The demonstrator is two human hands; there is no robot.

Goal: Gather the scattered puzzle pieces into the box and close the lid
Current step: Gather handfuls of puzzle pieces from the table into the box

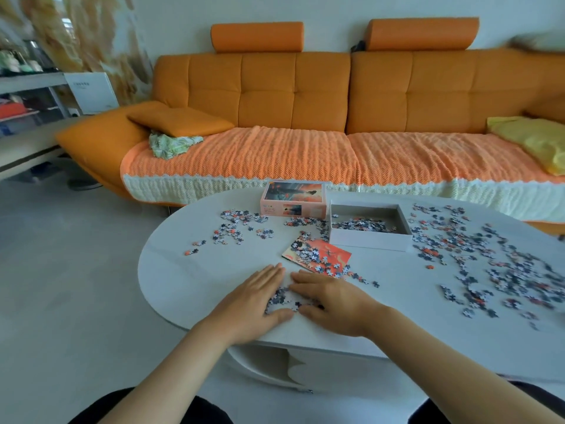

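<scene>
My left hand (253, 304) and my right hand (330, 301) lie flat on the white table (189, 276), fingers straight, cupped around a small heap of puzzle pieces (282, 298) between them. The open white box (368, 237) stands beyond them and holds some pieces. Its pink lid (293, 200) with a picture on top stands to the left of the box. Scattered pieces (495, 264) cover the table's right side. A smaller scatter (238, 224) lies at the far left. An orange picture card (318, 255) with pieces on it lies in front of the box.
An orange sofa (305, 96) with a knitted cover runs behind the table. The table's near edge is just below my wrists. Grey floor (76, 270) lies to the left. My dark-clad knees show at the bottom.
</scene>
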